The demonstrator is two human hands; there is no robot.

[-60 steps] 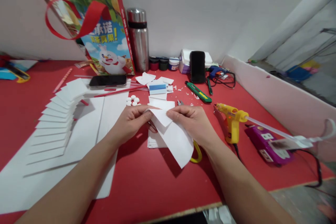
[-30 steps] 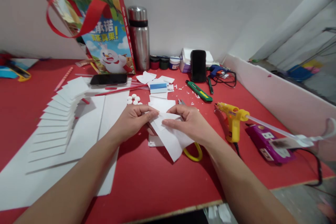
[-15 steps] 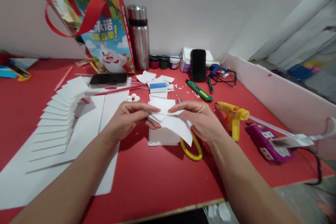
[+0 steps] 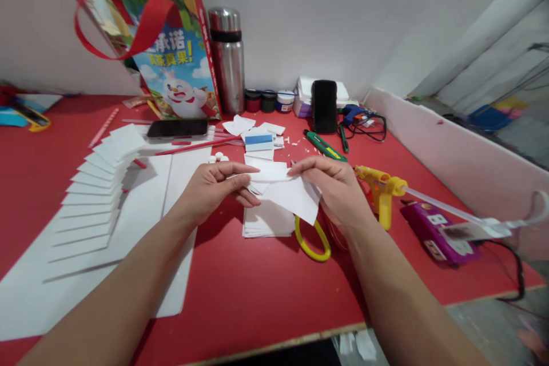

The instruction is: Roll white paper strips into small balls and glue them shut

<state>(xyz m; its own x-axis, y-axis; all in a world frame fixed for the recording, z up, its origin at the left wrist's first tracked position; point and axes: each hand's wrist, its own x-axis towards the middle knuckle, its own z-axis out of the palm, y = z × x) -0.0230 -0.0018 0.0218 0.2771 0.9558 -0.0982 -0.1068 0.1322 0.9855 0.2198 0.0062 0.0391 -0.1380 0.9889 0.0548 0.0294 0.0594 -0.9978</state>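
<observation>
Between my two hands is a piece of white paper, its upper edge folded or rolled into a narrow strip. My left hand pinches the left end of that strip between thumb and fingers. At the right end, my right hand pinches it the same way, and the sheet's loose corner hangs down beside that palm. Beneath the hands lies a stack of white paper pieces. Yellow-handled scissors rest partly under the right hand, their blades mostly hidden.
Left, a stepped row of white cards stands on white board. Farther back are a phone, a steel flask and a picture bag. To the right lie a green cutter, a yellow glue gun and a purple box.
My right hand's fingertips have slid right along the folded strip, away from the left hand's. The hanging paper corner has risen slightly and shifted right.
</observation>
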